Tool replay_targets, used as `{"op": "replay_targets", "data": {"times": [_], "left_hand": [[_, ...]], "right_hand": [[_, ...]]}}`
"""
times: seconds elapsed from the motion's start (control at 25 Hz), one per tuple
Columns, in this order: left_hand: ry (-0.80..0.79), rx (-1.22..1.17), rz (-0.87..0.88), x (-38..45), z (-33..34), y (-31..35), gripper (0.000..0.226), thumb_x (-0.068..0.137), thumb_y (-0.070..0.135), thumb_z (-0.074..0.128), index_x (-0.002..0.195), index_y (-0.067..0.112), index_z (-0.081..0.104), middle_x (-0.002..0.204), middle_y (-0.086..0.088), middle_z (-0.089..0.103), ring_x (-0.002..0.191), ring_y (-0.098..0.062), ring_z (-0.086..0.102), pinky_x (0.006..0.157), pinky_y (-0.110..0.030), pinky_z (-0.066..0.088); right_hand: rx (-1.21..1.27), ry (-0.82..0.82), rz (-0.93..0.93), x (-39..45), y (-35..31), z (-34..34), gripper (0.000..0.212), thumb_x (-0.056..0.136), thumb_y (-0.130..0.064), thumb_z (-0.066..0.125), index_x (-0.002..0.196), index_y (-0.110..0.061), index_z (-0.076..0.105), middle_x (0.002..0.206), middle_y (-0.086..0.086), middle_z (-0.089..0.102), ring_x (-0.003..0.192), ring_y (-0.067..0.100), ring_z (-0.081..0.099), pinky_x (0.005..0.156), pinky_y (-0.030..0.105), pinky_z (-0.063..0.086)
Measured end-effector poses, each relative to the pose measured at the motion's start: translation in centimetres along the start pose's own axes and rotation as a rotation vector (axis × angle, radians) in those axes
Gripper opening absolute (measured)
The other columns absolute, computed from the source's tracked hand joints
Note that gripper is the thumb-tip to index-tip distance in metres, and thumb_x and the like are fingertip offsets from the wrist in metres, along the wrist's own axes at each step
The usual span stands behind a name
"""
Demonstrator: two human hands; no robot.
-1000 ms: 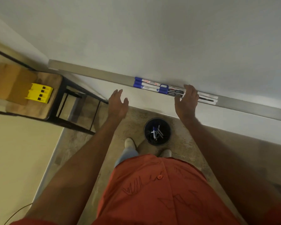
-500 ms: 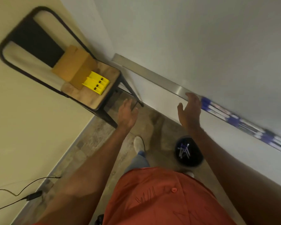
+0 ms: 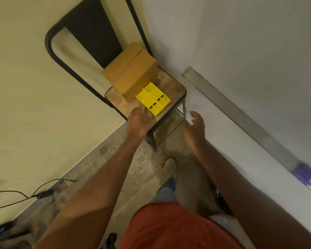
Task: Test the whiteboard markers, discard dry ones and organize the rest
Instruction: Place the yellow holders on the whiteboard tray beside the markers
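A yellow slotted holder (image 3: 153, 101) lies on the seat of a dark metal chair (image 3: 176, 90), in front of a cardboard box (image 3: 131, 72). My left hand (image 3: 139, 123) reaches over the seat's front edge, fingers extended, just short of the holder and holding nothing. My right hand (image 3: 196, 128) hovers to the right of the chair, fingers relaxed and empty. Blurred blue-capped markers (image 3: 307, 174) lie on the whiteboard's metal tray (image 3: 241, 119) at the far right edge.
The whiteboard (image 3: 258, 42) fills the upper right. A black bin (image 3: 221, 198) on the floor is mostly hidden behind my right forearm. A black cable and adapter (image 3: 43, 194) lie along the left wall. My foot (image 3: 170, 167) stands near the chair leg.
My view has swung left from the markers on the tray to the chair. My right hand left the tray, and my left hand moved up to the chair seat near the yellow holder.
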State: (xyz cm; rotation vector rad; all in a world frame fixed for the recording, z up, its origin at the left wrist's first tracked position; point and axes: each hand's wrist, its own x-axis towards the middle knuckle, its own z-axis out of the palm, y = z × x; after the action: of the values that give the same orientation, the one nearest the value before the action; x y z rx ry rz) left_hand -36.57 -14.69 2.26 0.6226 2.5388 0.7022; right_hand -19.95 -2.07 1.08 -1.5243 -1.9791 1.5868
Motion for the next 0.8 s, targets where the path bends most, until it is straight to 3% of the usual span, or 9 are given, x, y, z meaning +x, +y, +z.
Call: {"op": "replay_targets", "data": {"times": [0.12, 0.16, 0.28, 0.36, 0.52, 0.64, 0.8], "left_hand": [[-0.034, -0.023, 0.003, 4.1, -0.5, -0.8, 0.037, 0.097, 0.028, 0.060, 0.125, 0.004, 0.061, 0.131, -0.019, 0.062, 0.124, -0.036, 0.054, 0.103, -0.039, 0.042], [-0.032, -0.033, -0.005, 5.3, -0.3, -1.5, 0.041, 0.094, 0.035, 0.059, 0.125, 0.008, 0.061, 0.130, -0.016, 0.063, 0.122, -0.036, 0.056, 0.102, -0.042, 0.046], [-0.080, -0.031, -0.046, 8.2, 1.0, -3.1, 0.046, 0.092, 0.034, 0.056, 0.130, 0.010, 0.058, 0.134, -0.016, 0.058, 0.122, -0.038, 0.054, 0.102, -0.048, 0.047], [-0.129, 0.030, -0.059, 8.7, 1.5, -2.7, 0.047, 0.094, 0.034, 0.052, 0.133, 0.010, 0.054, 0.137, -0.018, 0.050, 0.121, -0.041, 0.052, 0.099, -0.048, 0.048], [-0.130, 0.057, -0.035, 9.0, 2.4, -3.1, 0.057, 0.092, 0.041, 0.049, 0.139, 0.009, 0.049, 0.145, -0.021, 0.039, 0.121, -0.047, 0.049, 0.099, -0.052, 0.048], [-0.098, 0.001, -0.040, 9.2, 2.3, -3.2, 0.046, 0.096, 0.026, 0.059, 0.137, 0.005, 0.053, 0.145, -0.022, 0.040, 0.124, -0.044, 0.048, 0.100, -0.047, 0.044], [0.007, -0.063, -0.076, 8.7, 2.0, -2.3, 0.031, 0.095, 0.021, 0.063, 0.120, 0.002, 0.063, 0.140, -0.020, 0.045, 0.117, -0.035, 0.052, 0.093, -0.038, 0.044]], "right_hand": [[0.211, -0.061, 0.164, 2.2, -2.1, 3.7, 0.015, 0.097, -0.011, 0.058, 0.111, -0.018, 0.059, 0.093, -0.006, 0.057, 0.083, 0.010, 0.055, 0.070, 0.026, 0.047], [0.265, -0.070, 0.227, 2.7, -2.7, 4.5, 0.013, 0.098, -0.009, 0.055, 0.110, -0.014, 0.059, 0.086, -0.005, 0.055, 0.079, 0.012, 0.056, 0.069, 0.026, 0.046], [0.475, -0.191, 0.450, 3.8, -4.2, 6.5, 0.035, 0.103, -0.015, 0.053, 0.138, -0.012, 0.051, 0.112, 0.002, 0.062, 0.109, 0.021, 0.064, 0.087, 0.032, 0.051], [0.540, -0.297, 0.500, 4.4, -4.4, 7.5, 0.037, 0.105, -0.019, 0.052, 0.142, -0.016, 0.051, 0.129, 0.005, 0.061, 0.118, 0.021, 0.060, 0.093, 0.034, 0.050], [0.587, -0.368, 0.545, 5.5, -4.5, 8.9, 0.021, 0.105, -0.020, 0.050, 0.125, -0.022, 0.059, 0.127, 0.007, 0.061, 0.120, 0.021, 0.059, 0.098, 0.036, 0.049], [0.601, -0.370, 0.563, 6.1, -4.5, 9.1, 0.013, 0.105, -0.020, 0.051, 0.111, -0.025, 0.062, 0.118, 0.004, 0.063, 0.118, 0.021, 0.058, 0.106, 0.039, 0.047], [0.622, -0.352, 0.568, 6.1, -4.4, 8.9, 0.022, 0.104, -0.024, 0.055, 0.124, -0.022, 0.061, 0.120, 0.002, 0.064, 0.120, 0.020, 0.057, 0.107, 0.038, 0.044]]}}
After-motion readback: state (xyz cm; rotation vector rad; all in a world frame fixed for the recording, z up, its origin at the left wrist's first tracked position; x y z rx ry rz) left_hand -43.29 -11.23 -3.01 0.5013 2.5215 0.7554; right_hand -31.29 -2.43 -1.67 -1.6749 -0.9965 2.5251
